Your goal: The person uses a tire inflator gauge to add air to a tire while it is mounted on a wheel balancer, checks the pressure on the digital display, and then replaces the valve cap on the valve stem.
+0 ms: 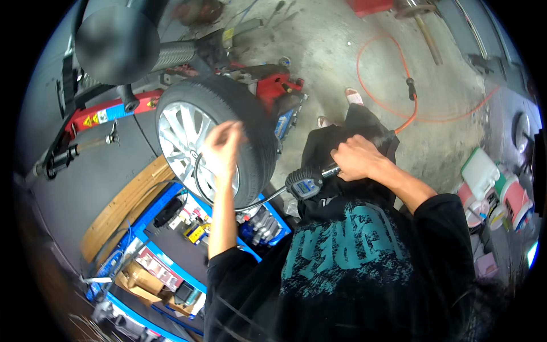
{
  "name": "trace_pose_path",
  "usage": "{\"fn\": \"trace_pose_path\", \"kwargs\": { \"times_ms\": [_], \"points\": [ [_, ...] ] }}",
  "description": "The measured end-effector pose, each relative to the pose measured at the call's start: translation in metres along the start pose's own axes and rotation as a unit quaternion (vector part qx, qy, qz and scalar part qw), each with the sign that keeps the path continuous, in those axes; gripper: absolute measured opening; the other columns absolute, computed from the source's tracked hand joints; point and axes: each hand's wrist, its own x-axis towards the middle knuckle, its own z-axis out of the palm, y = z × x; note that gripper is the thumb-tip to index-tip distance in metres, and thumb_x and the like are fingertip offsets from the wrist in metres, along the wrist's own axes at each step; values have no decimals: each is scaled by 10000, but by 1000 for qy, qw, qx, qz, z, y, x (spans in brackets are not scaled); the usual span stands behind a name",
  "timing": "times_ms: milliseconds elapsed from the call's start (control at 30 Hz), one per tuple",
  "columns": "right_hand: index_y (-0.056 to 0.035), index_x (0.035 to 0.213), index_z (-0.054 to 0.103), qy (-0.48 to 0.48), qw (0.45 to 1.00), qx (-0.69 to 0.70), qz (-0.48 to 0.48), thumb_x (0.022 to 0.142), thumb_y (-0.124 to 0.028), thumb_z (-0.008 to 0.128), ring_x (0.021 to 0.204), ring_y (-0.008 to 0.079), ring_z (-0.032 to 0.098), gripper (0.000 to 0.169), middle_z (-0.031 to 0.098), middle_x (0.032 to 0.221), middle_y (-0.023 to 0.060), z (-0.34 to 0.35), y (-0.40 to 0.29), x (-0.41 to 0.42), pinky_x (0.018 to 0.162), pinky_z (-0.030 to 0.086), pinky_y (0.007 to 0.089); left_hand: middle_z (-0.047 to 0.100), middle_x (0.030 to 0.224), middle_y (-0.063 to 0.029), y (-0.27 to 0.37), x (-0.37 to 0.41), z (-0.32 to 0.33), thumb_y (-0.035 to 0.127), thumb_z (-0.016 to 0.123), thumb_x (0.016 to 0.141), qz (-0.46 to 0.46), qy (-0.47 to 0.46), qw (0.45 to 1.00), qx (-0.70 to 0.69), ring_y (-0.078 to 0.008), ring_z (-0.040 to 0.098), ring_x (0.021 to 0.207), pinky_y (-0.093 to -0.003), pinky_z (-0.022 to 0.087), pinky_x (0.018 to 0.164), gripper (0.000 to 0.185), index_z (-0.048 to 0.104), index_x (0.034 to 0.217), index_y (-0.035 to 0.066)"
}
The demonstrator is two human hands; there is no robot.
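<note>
A car wheel with a black tire (252, 137) and a silver alloy rim (183, 132) stands upright before me. My left hand (222, 147) is blurred in front of the rim, fingers bent; whether it grips anything is unclear. A thin black hose loops past it over the rim and runs to a digital tire inflator gauge (304, 184) with a black ribbed guard. My right hand (357, 158) is closed around the inflator's metal handle, at the right of the gauge. From behind that hand an orange air hose (408, 122) leads off.
Red-and-blue shelving (166, 252) holds boxes and small bottles at lower left, beside a wooden plank (124, 205). A red lift arm (115, 109) lies left of the tire, and a red floor jack (273, 87) behind it. The orange hose coils on the concrete floor. Plastic containers (480, 175) stand at right.
</note>
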Motion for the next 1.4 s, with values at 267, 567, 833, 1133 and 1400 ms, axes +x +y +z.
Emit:
{"fn": "trace_pose_path", "kwargs": {
  "times_ms": [267,567,833,1133,1400],
  "points": [
    [-2,886,720,-62,997,-32,-16,711,-290,758,791,411,719,339,719,782,210,-2,-11,2,720,550,487,691,1115,-154,-54,-10,-65,234,762,846,133,68,850,505,-360,681,968,-471,517,894,460,672,1269,79],
    [9,888,711,-66,997,-47,-14,696,-292,753,784,400,724,359,719,770,205,21,-32,7,716,554,476,725,843,-258,-138,47,-115,393,557,1040,55,-245,785,567,-496,709,796,-570,579,718,365,553,1112,34],
    [-10,847,707,-54,998,-35,14,666,-275,722,715,389,713,322,703,719,193,36,-53,11,677,534,454,709,859,-317,-117,51,-110,381,533,1047,22,-308,762,569,-505,711,854,-559,587,771,427,612,1000,-37],
    [-11,900,705,-33,999,-36,19,683,-292,743,768,349,725,357,713,794,173,49,-60,28,704,560,443,699,905,-341,-112,63,-110,379,516,1048,24,-325,764,557,-521,697,887,-581,568,812,452,636,1007,-55],
    [-15,898,690,-9,999,-41,-10,687,-286,759,780,340,724,351,705,801,153,58,-53,41,686,567,442,695,811,-307,-119,61,-115,439,556,1028,42,-286,802,523,-514,692,811,-589,564,734,421,612,1058,23]
  ]
}}
